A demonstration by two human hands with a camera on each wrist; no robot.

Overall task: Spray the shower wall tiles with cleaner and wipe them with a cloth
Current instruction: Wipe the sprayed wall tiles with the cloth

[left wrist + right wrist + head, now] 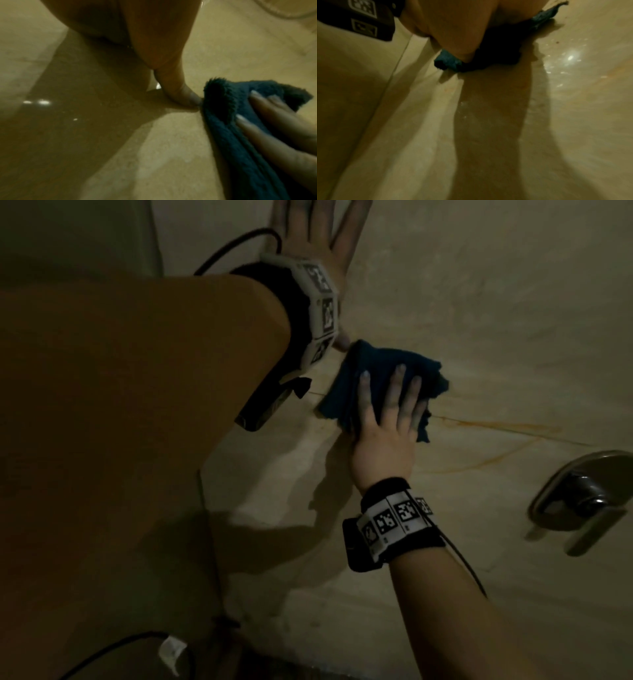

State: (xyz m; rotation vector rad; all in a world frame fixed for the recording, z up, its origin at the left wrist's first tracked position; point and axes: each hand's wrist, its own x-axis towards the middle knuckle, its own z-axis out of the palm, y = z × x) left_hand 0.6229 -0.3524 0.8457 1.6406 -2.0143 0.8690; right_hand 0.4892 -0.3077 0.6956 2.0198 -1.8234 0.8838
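The beige tiled shower wall [479, 302] fills the head view. A dark blue cloth [380, 361] lies bunched against it near the middle. My right hand [387, 419] presses the cloth flat to the tile with straight, spread fingers. Above it, my left hand [318, 237] rests flat on the wall, fingers spread. Its thumb [178, 92] touches the edge of the cloth [228, 121]. In the right wrist view the cloth [448, 62] pokes out from under my palm, and the wet tile [570, 58] glistens. No spray bottle is in view.
A chrome shower handle [582, 498] sticks out of the wall at the lower right. An orange-stained grout line [507, 428] runs rightward from the cloth. The wall's corner [154, 241] lies at the upper left. A cable [102, 652] hangs at the lower left.
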